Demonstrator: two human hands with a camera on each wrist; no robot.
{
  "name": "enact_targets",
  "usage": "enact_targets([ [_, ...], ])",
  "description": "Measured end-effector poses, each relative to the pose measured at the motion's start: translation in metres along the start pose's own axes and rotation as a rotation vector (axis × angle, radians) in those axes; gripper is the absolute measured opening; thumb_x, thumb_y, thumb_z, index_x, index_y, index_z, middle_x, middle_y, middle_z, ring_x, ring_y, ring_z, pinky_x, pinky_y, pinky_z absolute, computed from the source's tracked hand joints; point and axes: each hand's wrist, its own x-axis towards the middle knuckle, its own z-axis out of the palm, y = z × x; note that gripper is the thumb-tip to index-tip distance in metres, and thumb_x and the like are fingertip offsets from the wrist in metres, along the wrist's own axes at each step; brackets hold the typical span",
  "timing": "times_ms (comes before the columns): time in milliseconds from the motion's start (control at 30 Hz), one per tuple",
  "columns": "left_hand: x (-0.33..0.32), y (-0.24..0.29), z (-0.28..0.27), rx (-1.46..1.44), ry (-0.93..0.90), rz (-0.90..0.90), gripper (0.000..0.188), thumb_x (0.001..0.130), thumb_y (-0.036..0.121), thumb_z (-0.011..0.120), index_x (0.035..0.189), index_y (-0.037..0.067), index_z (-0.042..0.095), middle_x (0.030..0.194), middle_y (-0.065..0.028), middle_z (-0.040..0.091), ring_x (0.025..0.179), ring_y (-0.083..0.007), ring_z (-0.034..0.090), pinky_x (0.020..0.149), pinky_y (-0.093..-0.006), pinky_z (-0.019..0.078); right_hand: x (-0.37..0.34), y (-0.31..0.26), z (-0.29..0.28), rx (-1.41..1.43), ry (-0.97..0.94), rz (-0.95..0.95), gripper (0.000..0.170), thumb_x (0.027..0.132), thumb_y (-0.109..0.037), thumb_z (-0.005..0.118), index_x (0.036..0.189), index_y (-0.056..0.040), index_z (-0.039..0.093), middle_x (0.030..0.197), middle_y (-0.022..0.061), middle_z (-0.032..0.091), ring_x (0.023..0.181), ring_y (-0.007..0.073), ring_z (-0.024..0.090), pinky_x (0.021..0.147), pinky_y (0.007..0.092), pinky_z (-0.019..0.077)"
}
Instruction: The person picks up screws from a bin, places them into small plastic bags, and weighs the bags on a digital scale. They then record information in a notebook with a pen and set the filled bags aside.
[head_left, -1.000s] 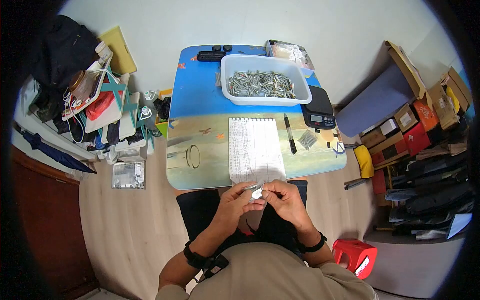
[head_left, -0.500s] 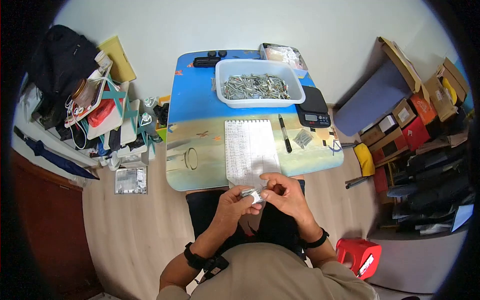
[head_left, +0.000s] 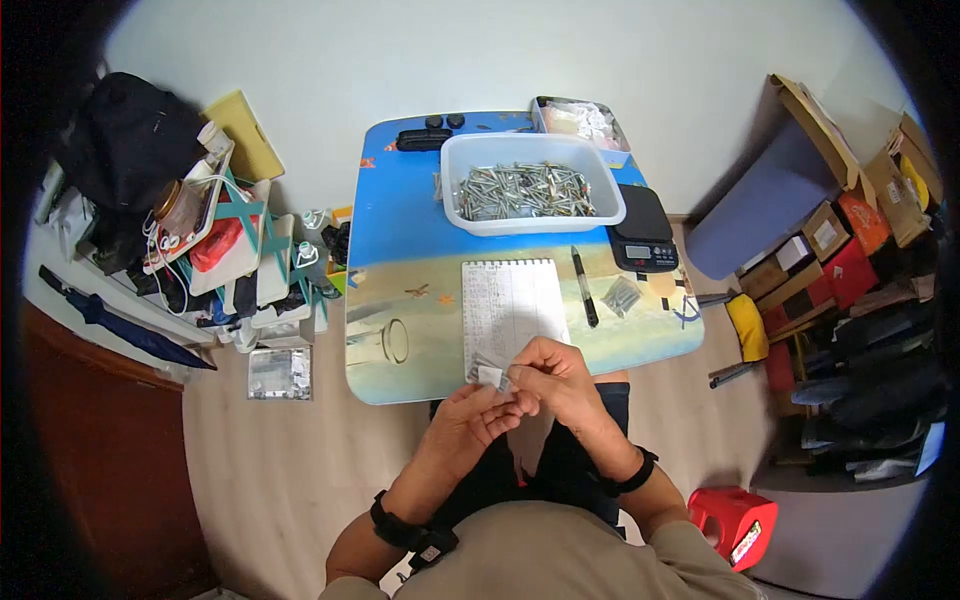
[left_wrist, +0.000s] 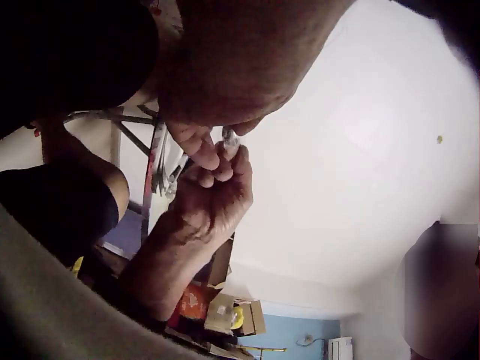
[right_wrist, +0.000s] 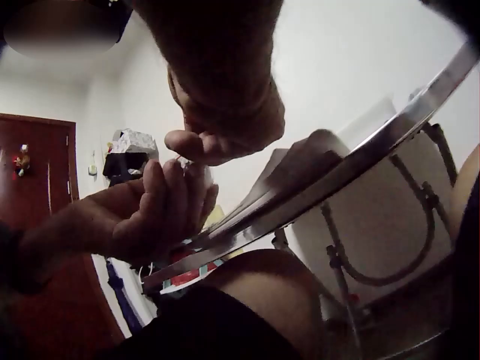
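A small clear plastic bag with a white patch is between both hands, over the near edge of a ruled spiral notepad. My left hand, palm turned up, holds it from below with the thumb along its side. The right hand pinches its right edge between thumb and bent forefinger. In the left wrist view only a shiny bit of the bag shows between the fingertips. Fingers mostly hide it in the right wrist view, where the left hand is below the right hand.
A translucent tub of loose screws stands at the back of the table, with a box of plastic bags behind it. To the right are a black digital scale, a pen and another small filled bag.
Both hands have moved slightly up and over the notepad's lower edge with the bag. My left fingers have spread from their closer grip, and the right forefinger has come back down onto the bag.
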Motion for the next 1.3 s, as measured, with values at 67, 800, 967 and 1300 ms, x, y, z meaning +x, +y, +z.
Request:
enact_targets([
  [67,0.001,0.008,0.002,0.034,0.043,0.024,0.021,0.1,0.019,0.057,0.109,0.0,0.06,0.094,-0.0098,0.07,0.084,-0.0184,0.069,0.078,-0.0314,0.0578,0.009,-0.007,0.01,-0.056,-0.035,0.042,0.007,0.091,-0.002,0.065,0.085,-0.0022,0.06,0.069,0.0023,0.063,0.051,0.0052,0.052,0.045,0.0207,0.039],
  [800,0.193,0.287,-0.062,1.009,0.283,0.17,0.019,0.093,0.02,0.065,0.085,0.003,0.06,0.071,-0.005,0.06,0.058,-0.0162,0.061,0.05,-0.0291,0.0515,-0.051,0.003,-0.033,-0.91,-0.199,-0.214,0.013,0.085,-0.003,0.07,0.099,-0.0008,0.07,0.088,0.0162,0.07,0.074,0.0294,0.07,0.066,0.0359,0.055],
  [967,0.247,0.279,-0.058,1.001,0.312,0.21,0.014,0.087,0.012,0.063,0.08,0.0,0.06,0.067,-0.0078,0.059,0.052,-0.0193,0.06,0.045,-0.0317,0.0491,-0.069,-0.006,-0.034,-0.928,-0.105,-0.174,0.011,0.084,0.003,0.067,0.096,0.0027,0.068,0.084,0.0189,0.067,0.075,0.0346,0.067,0.065,0.0371,0.0529],
  [1300,0.242,0.261,-0.041,1.75,0.483,0.579,0.039,0.079,0.028,0.069,0.105,0.0,0.068,0.088,-0.021,0.071,0.075,-0.0336,0.071,0.072,-0.0443,0.0548,-0.053,0.001,-0.073,-1.055,-0.162,-0.314,0.02,0.081,-0.003,0.069,0.1,-0.0069,0.069,0.086,0.0131,0.069,0.07,0.0336,0.068,0.056,0.0383,0.0547],
])
